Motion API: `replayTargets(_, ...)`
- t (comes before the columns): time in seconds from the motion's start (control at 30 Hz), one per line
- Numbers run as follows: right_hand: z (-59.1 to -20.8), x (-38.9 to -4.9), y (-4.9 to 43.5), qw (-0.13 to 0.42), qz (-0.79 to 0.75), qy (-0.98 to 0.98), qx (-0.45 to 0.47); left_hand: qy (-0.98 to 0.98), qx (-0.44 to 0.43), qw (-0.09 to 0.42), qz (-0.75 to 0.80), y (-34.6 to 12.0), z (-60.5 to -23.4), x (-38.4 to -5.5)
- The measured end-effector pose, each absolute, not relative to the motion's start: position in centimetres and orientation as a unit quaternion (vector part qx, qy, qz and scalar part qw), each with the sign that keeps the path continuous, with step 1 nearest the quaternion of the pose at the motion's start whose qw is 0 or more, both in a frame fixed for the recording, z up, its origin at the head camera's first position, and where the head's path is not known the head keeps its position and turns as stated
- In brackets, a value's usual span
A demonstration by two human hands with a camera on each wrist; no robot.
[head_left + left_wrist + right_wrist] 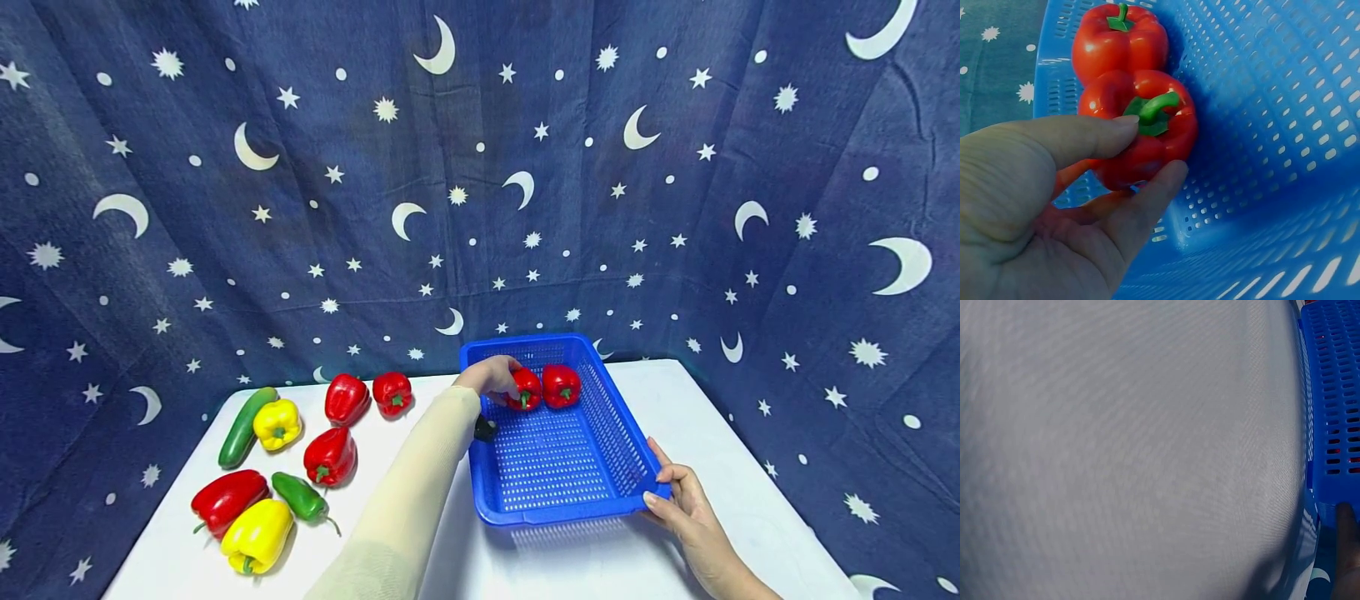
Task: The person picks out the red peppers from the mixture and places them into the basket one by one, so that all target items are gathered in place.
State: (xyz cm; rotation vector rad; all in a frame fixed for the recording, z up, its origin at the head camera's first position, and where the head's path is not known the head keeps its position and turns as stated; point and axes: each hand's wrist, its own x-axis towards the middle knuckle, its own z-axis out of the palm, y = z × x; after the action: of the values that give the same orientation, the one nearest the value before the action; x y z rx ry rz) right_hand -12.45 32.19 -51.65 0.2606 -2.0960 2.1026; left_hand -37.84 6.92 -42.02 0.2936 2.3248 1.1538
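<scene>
Inside the blue plastic basket [551, 511], my left hand [489, 377] holds a red bell pepper [527, 390] with thumb and fingers around it. The left wrist view shows that pepper [1175, 134] with its green stem facing up, the thumb beside the stem. A second red bell pepper [561, 386] sits right against it, near the basket's far wall. My right hand [693, 512] grips the basket's near right corner, thumb and fingers at the rim. In the right wrist view only a finger of the right hand [1347, 550] shows, touching the basket wall [1335, 487].
On the white table's left lie red bell peppers [330, 457], yellow bell peppers [257, 536], a long green pepper [302, 497] and a green cucumber-like vegetable [246, 427]. A small dark object [485, 428] shows beside my left wrist. A star-patterned blue cloth [480, 208] hangs behind.
</scene>
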Motion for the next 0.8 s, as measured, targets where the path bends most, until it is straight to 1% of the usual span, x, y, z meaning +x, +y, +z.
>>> replayTargets(0.37, -51.5, -12.4, 32.0, 0.078, 0.698, -0.707, 0.083, 0.867, 0.124, 0.232, 0.423, 7.1, -42.5, -37.8)
replayTargets(0.5, -51.6, -12.4, 32.0, 0.081, 0.697, -0.707, 0.086, 0.871, 0.127, 0.23, 0.415, 7.2, -42.6, -38.0)
replayTargets(0.7, -51.6, -12.4, 32.1, 0.084, 0.699, -0.705, 0.087, 0.879, 0.122, 0.239, 0.394, 7.6, -43.3, -39.5)
replayTargets(0.73, -51.6, -12.4, 32.1, 0.084, 0.7, -0.704, 0.087, 0.881, 0.13, 0.235, 0.389, 7.6, -44.1, -40.4)
replayTargets(0.8, -51.7, -12.4, 32.1, 0.086, 0.702, -0.702, 0.086, 0.886, 0.134, 0.233, 0.377, 7.7, -44.2, -40.8)
